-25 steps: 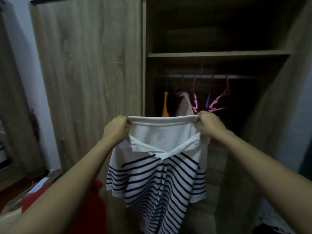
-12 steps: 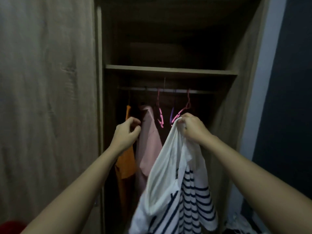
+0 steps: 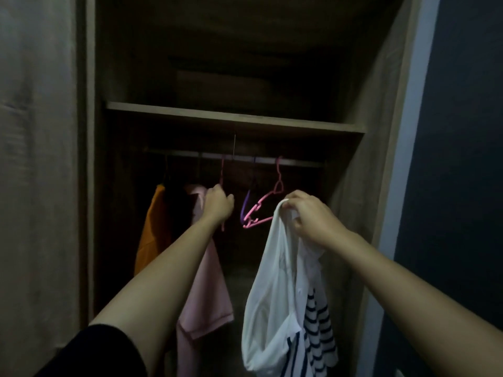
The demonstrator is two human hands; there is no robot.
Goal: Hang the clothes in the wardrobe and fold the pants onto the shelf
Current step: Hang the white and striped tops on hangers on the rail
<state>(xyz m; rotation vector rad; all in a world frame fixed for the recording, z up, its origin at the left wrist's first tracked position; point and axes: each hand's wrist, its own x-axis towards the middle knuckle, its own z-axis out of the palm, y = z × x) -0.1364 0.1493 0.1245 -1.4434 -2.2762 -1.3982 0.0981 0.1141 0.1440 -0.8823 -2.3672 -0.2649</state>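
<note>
My right hand (image 3: 309,217) grips the bunched collar of a white shirt with dark stripes (image 3: 283,303), which hangs down in front of the open wardrobe. My left hand (image 3: 217,206) is inside the wardrobe, with its fingers curled round a pink hanger (image 3: 221,172) that hangs from the rail (image 3: 299,163). Between my hands a second pink hanger (image 3: 262,206) and a purple hanger (image 3: 246,205) hang bare on the rail.
An orange garment (image 3: 152,232) and a pink shirt (image 3: 208,292) hang at the left of the rail. A wooden shelf (image 3: 234,118) runs above it. The closed wardrobe door (image 3: 38,172) is on the left, a dark wall (image 3: 462,186) on the right.
My left hand let go of the striped shirt, reached into the wardrobe and took hold of a pink hanger. The shirt now hangs from my right hand alone. The view moved closer.
</note>
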